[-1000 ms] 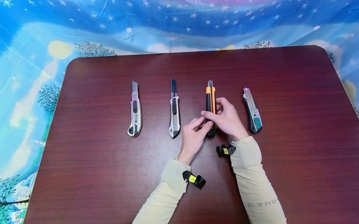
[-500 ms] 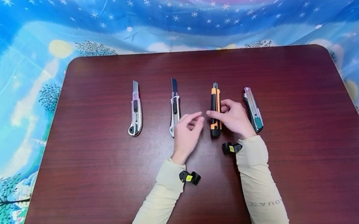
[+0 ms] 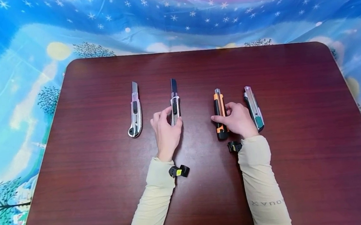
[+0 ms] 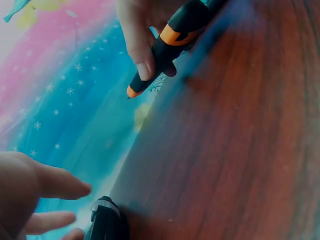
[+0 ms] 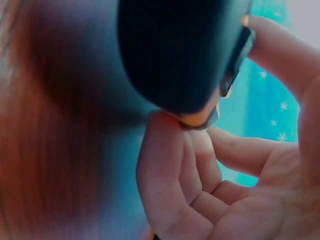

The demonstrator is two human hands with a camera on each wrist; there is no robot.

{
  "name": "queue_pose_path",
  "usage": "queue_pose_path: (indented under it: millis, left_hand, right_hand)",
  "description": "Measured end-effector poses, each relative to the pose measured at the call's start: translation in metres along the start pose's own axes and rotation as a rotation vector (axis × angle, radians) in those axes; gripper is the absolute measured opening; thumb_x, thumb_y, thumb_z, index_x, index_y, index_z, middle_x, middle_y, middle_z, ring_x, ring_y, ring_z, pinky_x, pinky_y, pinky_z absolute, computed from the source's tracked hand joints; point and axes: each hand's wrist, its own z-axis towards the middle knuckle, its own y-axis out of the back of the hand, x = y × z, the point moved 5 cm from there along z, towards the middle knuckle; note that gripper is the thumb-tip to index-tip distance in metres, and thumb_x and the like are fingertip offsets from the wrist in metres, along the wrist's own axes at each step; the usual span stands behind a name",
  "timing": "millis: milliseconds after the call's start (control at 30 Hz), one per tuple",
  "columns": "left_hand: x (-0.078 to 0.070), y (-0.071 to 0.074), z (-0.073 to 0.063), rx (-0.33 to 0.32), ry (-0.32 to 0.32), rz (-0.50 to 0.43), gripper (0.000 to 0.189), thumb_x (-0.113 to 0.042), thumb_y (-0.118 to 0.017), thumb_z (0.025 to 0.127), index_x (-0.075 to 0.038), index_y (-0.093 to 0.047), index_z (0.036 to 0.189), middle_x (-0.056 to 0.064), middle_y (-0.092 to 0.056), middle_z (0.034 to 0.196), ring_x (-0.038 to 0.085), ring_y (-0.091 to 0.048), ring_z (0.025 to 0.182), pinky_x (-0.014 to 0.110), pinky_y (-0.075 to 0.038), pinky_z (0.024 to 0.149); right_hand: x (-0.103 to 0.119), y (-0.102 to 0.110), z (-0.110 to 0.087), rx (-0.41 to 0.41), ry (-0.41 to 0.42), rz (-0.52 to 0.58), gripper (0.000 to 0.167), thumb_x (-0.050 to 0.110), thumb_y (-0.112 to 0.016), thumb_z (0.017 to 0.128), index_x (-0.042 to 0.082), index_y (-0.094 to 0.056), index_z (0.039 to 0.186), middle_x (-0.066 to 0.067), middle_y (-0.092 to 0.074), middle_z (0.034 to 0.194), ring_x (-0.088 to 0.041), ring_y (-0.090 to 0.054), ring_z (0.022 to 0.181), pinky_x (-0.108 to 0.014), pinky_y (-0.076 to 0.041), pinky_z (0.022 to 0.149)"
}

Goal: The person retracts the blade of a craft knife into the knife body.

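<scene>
In the head view, my right hand [image 3: 239,120] pinches an orange-and-black utility knife [image 3: 221,123] between thumb and fingers. The right wrist view shows this knife's dark butt end [image 5: 170,55] close up, with curled fingers against its edge. My left hand [image 3: 166,132] is at the second utility knife from the left, a silver one with a black slider [image 3: 175,107] and its dark blade out. Thumb and fingers lie on either side of its handle, whose lower end is hidden. In the left wrist view, the left fingers [image 4: 60,185] are spread near this knife's black end [image 4: 106,220].
Farthest left lies a silver utility knife [image 3: 135,117] with its blade out. A silver-and-green utility knife [image 3: 254,109] lies just right of my right hand. The dark red wooden table [image 3: 91,164] has rounded corners, with a patterned blue cloth [image 3: 145,18] behind it.
My left hand has let go of the orange-and-black knife and moved left to the silver knife with the black slider. My right hand has shifted slightly right and nearer with the orange-and-black knife.
</scene>
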Motion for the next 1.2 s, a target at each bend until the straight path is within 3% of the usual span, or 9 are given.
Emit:
queue_pose_path:
  millis: [133,400,600,933,1200]
  left_hand:
    - [0.003,-0.006,-0.002,0.079,0.038,0.077,0.053,-0.021,-0.072,0.082,-0.009,-0.057,0.132,0.014,-0.053,0.119,0.031,-0.042,0.108,0.042,-0.042,0.09]
    - [0.006,-0.011,-0.001,0.137,0.054,0.107,0.061,-0.024,-0.072,0.083,-0.003,-0.05,0.137,0.015,-0.052,0.116,0.032,-0.045,0.11,0.044,-0.037,0.1]
    - [0.007,-0.011,-0.001,0.148,0.056,0.122,0.061,-0.026,-0.072,0.083,-0.003,-0.052,0.135,0.014,-0.053,0.114,0.031,-0.045,0.109,0.044,-0.038,0.098]
    - [0.006,-0.012,-0.002,0.144,0.031,0.164,0.06,-0.028,-0.072,0.083,-0.004,-0.053,0.134,0.015,-0.054,0.114,0.032,-0.046,0.108,0.045,-0.038,0.096]
    - [0.006,-0.012,-0.002,0.139,0.015,0.172,0.06,-0.029,-0.072,0.082,-0.003,-0.054,0.133,0.016,-0.055,0.112,0.033,-0.046,0.106,0.045,-0.038,0.095]
  right_hand:
    - [0.0,-0.002,0.0,-0.015,-0.009,-0.05,0.055,0.042,-0.074,0.08,-0.002,-0.06,0.109,-0.011,-0.056,0.088,-0.026,-0.053,0.08,-0.029,-0.044,0.064]
    - [0.002,-0.006,-0.002,0.021,-0.074,-0.09,0.061,0.041,-0.072,0.082,-0.003,-0.053,0.12,-0.02,-0.051,0.103,-0.032,-0.047,0.097,-0.043,-0.046,0.081]
    - [0.003,-0.009,-0.002,0.019,-0.098,-0.097,0.066,0.04,-0.072,0.082,-0.004,-0.049,0.126,-0.025,-0.05,0.117,-0.035,-0.046,0.103,-0.049,-0.046,0.09]
    - [0.005,-0.009,-0.002,-0.037,-0.078,-0.089,0.067,0.039,-0.073,0.082,-0.003,-0.049,0.127,-0.024,-0.054,0.109,-0.036,-0.05,0.1,-0.049,-0.047,0.087]
    - [0.007,-0.011,-0.002,-0.052,-0.088,-0.105,0.066,0.042,-0.072,0.083,-0.001,-0.049,0.126,-0.024,-0.055,0.111,-0.037,-0.052,0.101,-0.05,-0.048,0.087]
